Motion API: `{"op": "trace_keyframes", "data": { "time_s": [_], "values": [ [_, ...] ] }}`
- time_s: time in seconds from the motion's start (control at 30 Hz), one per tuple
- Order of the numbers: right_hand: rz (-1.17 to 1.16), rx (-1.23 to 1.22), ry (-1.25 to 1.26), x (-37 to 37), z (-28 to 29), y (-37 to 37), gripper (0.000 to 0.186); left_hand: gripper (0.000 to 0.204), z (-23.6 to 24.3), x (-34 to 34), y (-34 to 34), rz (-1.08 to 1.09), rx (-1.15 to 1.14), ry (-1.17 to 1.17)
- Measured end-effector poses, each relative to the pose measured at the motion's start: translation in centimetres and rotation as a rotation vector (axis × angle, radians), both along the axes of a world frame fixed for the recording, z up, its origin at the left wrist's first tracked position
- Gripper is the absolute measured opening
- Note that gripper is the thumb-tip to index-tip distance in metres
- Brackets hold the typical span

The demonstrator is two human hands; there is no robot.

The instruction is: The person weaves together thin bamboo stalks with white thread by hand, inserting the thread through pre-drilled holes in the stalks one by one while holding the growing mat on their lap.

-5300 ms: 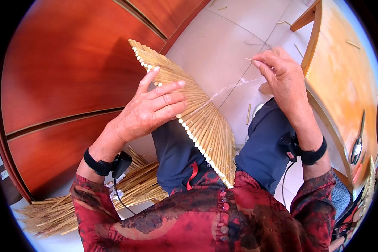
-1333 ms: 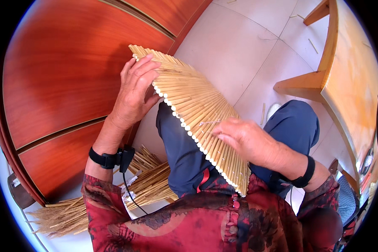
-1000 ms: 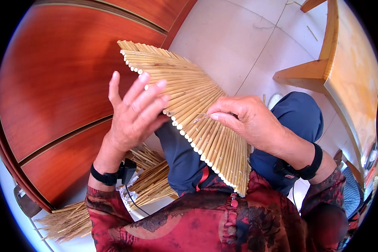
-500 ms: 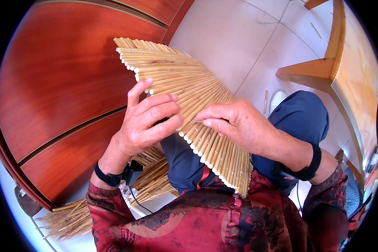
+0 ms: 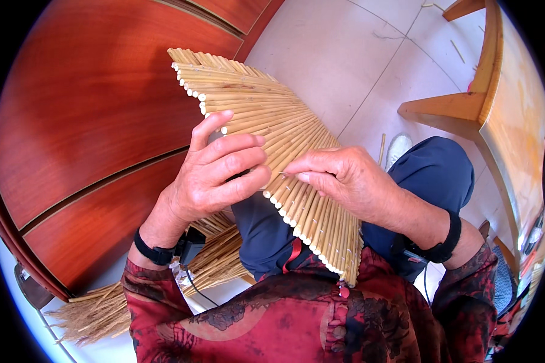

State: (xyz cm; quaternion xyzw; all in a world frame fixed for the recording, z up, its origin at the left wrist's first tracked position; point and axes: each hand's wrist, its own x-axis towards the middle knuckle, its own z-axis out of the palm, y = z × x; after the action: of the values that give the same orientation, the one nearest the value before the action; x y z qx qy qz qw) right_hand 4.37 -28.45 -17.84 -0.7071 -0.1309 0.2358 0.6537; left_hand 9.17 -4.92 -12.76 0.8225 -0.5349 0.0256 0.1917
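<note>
A fan-shaped mat of pale yellow plant stalks [image 5: 266, 100], stitched side by side, lies slanted over my lap. Its cut white ends form a stepped left edge. My left hand [image 5: 221, 169] grips that edge, fingers curled over it near the middle and one digit reaching up along the stalk ends. On top of the stalks, my right hand [image 5: 354, 181] pinches a thin needle [image 5: 284, 173] between thumb and forefinger, its tip pointing left toward the left fingertips. Small stitches of thread show across the lower stalks. The mat's underside is hidden.
Red-brown cabinet doors [image 5: 103, 115] stand close on the left. A bundle of loose stalks [image 5: 221, 260] with brushy ends lies beside my lap at lower left. At right is a wooden table [image 5: 515, 115] with its leg; stalk scraps [image 5: 457, 51] lie on the tiled floor.
The needle shows less beyond my right fingertips than before. Both hands and the mat appear slightly shifted in the picture, with the left grip kept.
</note>
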Motion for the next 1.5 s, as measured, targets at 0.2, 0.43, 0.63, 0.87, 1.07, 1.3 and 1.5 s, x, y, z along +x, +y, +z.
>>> {"op": "trace_keyframes", "data": {
  "time_s": [0.2, 0.43, 0.63, 0.87, 1.07, 1.3, 1.5],
  "values": [
    [0.019, 0.009, -0.053, 0.4, -0.2, -0.1, 0.015, 0.018, 0.0, 0.0, -0.2, 0.01, -0.016, -0.001],
    [0.065, 0.003, 0.027, 0.8, 0.5, -0.3, 0.015, 0.019, -0.1, 0.0, 0.0, 0.01, -0.027, 0.008],
    [0.045, 0.019, -0.042, 0.6, 0.1, -0.2, 0.016, 0.019, 0.1, -0.1, -0.1, 0.013, -0.02, 0.019],
    [0.063, -0.05, -0.157, 0.9, 0.7, -0.4, 0.014, 0.019, 0.2, -0.1, -0.1, 0.002, -0.012, 0.032],
    [0.23, -0.368, -0.501, 2.7, 2.8, -0.5, 0.01, 0.013, -0.3, 0.4, -0.1, -0.041, -0.05, 0.036],
    [0.362, -0.472, -0.614, 3.6, 4.1, 0.5, 0.004, 0.02, -0.5, 0.4, 0.4, -0.065, -0.163, 0.066],
    [0.409, -0.513, -0.453, 4.6, 5.5, -0.1, 0.008, 0.03, -2.4, 1.6, 1.1, -0.056, -0.282, -0.004]
  ]
}}
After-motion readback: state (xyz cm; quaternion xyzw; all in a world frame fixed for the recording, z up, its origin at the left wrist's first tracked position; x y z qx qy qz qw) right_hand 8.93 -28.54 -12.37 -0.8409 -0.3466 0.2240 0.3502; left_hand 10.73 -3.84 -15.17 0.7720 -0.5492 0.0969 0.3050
